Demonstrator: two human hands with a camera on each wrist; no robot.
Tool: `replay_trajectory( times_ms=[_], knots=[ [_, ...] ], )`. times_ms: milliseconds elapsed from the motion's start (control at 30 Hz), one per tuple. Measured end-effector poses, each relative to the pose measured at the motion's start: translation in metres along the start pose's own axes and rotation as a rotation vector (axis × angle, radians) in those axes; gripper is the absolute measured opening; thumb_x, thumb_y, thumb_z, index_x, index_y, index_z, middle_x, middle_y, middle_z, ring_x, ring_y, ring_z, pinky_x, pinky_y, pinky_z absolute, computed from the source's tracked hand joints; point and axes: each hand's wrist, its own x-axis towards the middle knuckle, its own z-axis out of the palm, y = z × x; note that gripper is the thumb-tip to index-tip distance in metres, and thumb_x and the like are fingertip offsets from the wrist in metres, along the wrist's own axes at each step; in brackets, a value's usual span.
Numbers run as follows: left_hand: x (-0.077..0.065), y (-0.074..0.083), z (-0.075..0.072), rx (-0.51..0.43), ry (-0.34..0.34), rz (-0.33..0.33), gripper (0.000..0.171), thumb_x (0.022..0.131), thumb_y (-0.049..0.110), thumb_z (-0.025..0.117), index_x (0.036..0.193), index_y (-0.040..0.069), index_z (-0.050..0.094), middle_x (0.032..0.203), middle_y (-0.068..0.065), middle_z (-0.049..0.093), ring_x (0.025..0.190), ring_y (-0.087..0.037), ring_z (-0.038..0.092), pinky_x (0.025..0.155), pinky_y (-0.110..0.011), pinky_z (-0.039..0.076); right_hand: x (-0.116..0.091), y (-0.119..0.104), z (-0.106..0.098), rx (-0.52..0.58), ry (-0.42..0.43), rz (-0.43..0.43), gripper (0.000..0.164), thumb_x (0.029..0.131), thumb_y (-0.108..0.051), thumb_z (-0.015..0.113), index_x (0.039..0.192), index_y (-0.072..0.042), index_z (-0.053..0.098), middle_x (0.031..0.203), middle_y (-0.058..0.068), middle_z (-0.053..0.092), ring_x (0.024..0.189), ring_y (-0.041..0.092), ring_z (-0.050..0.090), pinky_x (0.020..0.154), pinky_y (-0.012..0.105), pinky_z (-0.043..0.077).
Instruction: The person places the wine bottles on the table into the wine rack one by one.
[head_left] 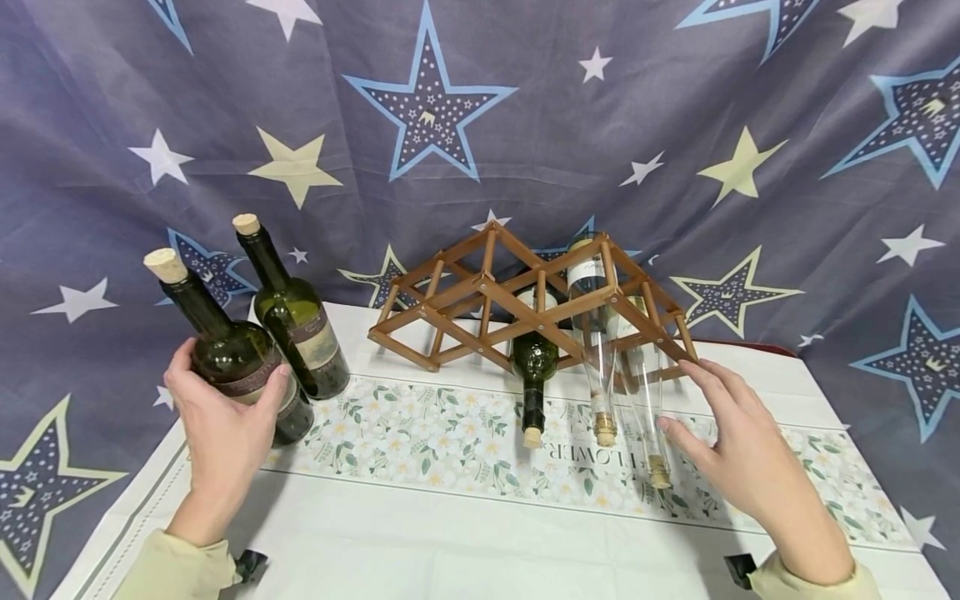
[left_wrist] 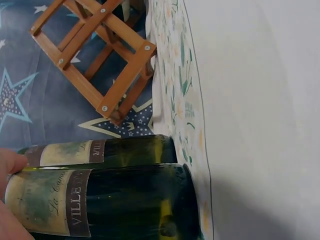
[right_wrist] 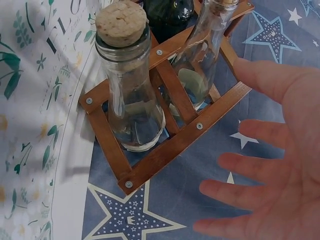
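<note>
My left hand [head_left: 225,425] grips a corked green wine bottle [head_left: 225,337] around its labelled body, thumb to the right and fingers on the far side. The bottle tilts to the left. Right behind it stands another corked green bottle [head_left: 300,329]. A wooden lattice rack [head_left: 480,287] sits toward the back, holding a green bottle [head_left: 534,362] and two clear bottles, one clear bottle [right_wrist: 132,105] at its right end; their corked necks point toward me. My right hand [head_left: 757,458], fingers spread, is beside the rack's right end and holds nothing.
A white tablecloth [head_left: 420,533] with a flowered band [head_left: 442,433] covers the table. Behind it hangs a dark cloth with stars [head_left: 540,150]. The rack's left compartments [head_left: 405,337] hold no bottles.
</note>
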Motion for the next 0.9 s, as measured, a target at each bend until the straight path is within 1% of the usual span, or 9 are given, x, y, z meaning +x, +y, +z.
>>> replay_trajectory(
  times_ms=[67, 133, 300, 400, 533, 767, 900],
  knots=[
    [-0.0001, -0.0004, 0.0001, -0.006, -0.013, -0.046, 0.099, 0.075, 0.033, 0.085, 0.153, 0.026, 0.024, 0.144, -0.008, 0.036, 0.125, -0.024, 0.042, 0.106, -0.033, 0.031, -0.0001, -0.0002, 0.0008, 0.001, 0.000, -0.002, 0.076, 0.085, -0.037, 0.077, 0.151, -0.015, 0.045, 0.145, 0.019, 0.044, 0.125, 0.045, 0.046, 0.091, 0.064, 0.040],
    [0.0005, -0.0013, 0.0000, -0.012, -0.021, -0.069, 0.099, 0.074, 0.033, 0.085, 0.153, 0.026, 0.025, 0.145, -0.005, 0.039, 0.123, -0.024, 0.045, 0.105, -0.034, 0.033, -0.0001, -0.0003, 0.0012, 0.001, 0.000, 0.000, 0.076, 0.086, -0.038, 0.077, 0.150, -0.015, 0.045, 0.145, 0.018, 0.044, 0.125, 0.044, 0.046, 0.092, 0.064, 0.040],
    [0.0010, -0.0009, -0.0016, 0.001, -0.043, -0.114, 0.097, 0.075, 0.037, 0.085, 0.152, 0.028, 0.026, 0.141, -0.006, 0.045, 0.119, -0.026, 0.049, 0.099, -0.043, 0.036, 0.0003, -0.0009, 0.0012, 0.003, -0.006, 0.008, 0.076, 0.086, -0.039, 0.076, 0.151, -0.016, 0.045, 0.146, 0.018, 0.044, 0.126, 0.045, 0.045, 0.092, 0.065, 0.039],
    [0.0005, -0.0003, -0.0025, 0.013, -0.054, -0.125, 0.096, 0.075, 0.040, 0.084, 0.152, 0.027, 0.027, 0.139, -0.008, 0.048, 0.118, -0.027, 0.049, 0.096, -0.046, 0.037, 0.0004, -0.0011, 0.0011, 0.003, -0.007, 0.009, 0.076, 0.086, -0.039, 0.076, 0.151, -0.016, 0.044, 0.146, 0.018, 0.044, 0.126, 0.045, 0.045, 0.093, 0.065, 0.039],
    [-0.0002, -0.0002, -0.0026, 0.014, -0.055, -0.122, 0.094, 0.076, 0.040, 0.083, 0.152, 0.026, 0.028, 0.138, -0.009, 0.049, 0.117, -0.027, 0.050, 0.095, -0.047, 0.037, 0.0002, -0.0007, 0.0009, 0.002, -0.007, 0.008, 0.076, 0.086, -0.040, 0.076, 0.151, -0.015, 0.044, 0.147, 0.018, 0.043, 0.127, 0.045, 0.044, 0.093, 0.064, 0.039],
    [0.0000, -0.0020, -0.0023, 0.018, -0.032, -0.095, 0.092, 0.076, 0.038, 0.084, 0.150, 0.025, 0.031, 0.135, -0.009, 0.051, 0.114, -0.027, 0.051, 0.092, -0.044, 0.037, 0.0002, -0.0001, 0.0003, 0.002, -0.003, 0.010, 0.078, 0.086, -0.041, 0.076, 0.152, -0.015, 0.043, 0.147, 0.017, 0.043, 0.128, 0.044, 0.044, 0.094, 0.064, 0.038],
    [-0.0004, -0.0029, -0.0016, 0.018, -0.021, -0.086, 0.093, 0.075, 0.035, 0.085, 0.150, 0.025, 0.032, 0.135, -0.008, 0.050, 0.115, -0.027, 0.051, 0.095, -0.044, 0.037, 0.0004, -0.0001, 0.0000, 0.004, 0.000, 0.012, 0.078, 0.086, -0.040, 0.076, 0.151, -0.014, 0.043, 0.147, 0.017, 0.043, 0.127, 0.044, 0.044, 0.095, 0.064, 0.038]
  ],
)
